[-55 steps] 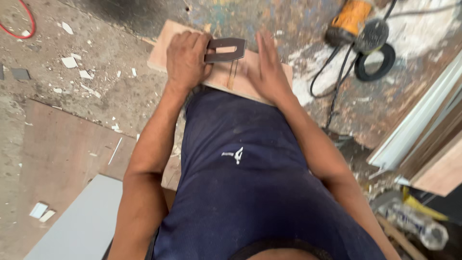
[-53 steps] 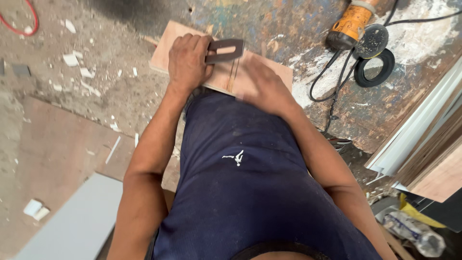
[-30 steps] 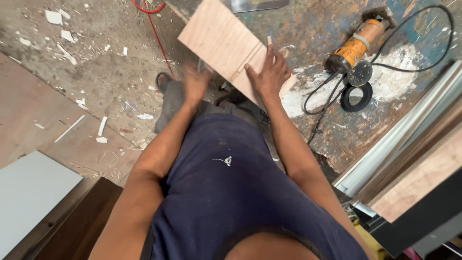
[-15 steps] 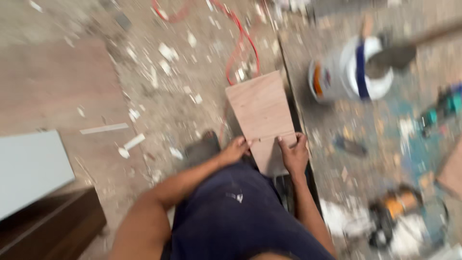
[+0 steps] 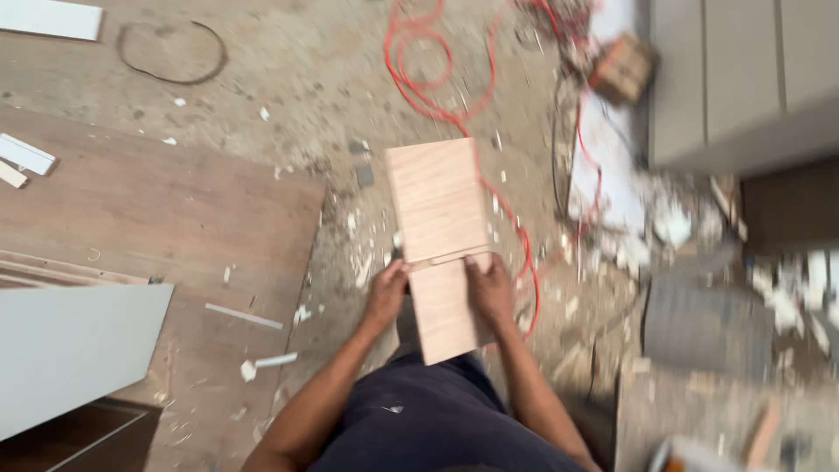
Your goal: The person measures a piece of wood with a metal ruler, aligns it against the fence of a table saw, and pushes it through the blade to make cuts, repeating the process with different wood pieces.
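Note:
A narrow light-brown plywood board (image 5: 435, 197) is held out in front of me above the littered floor. A thin cut or slot runs across it near its middle. My left hand (image 5: 387, 295) grips its left edge just below that cut. My right hand (image 5: 490, 290) grips the right edge at the same height, thumb on the top face. The board's near end reaches my dark blue shirt (image 5: 428, 428).
A red cable (image 5: 419, 83) loops over the dusty floor beyond the board. A large brown plywood sheet (image 5: 157, 218) and a pale grey panel (image 5: 70, 350) lie left. Grey cabinet fronts (image 5: 743, 79) stand top right, with white debris and a grey ribbed piece (image 5: 699, 323) below.
The dark hand tool that my left hand held on the board is gone. Both hands now grip the board's edges. The view has swung away from the orange grinder to another patch of floor.

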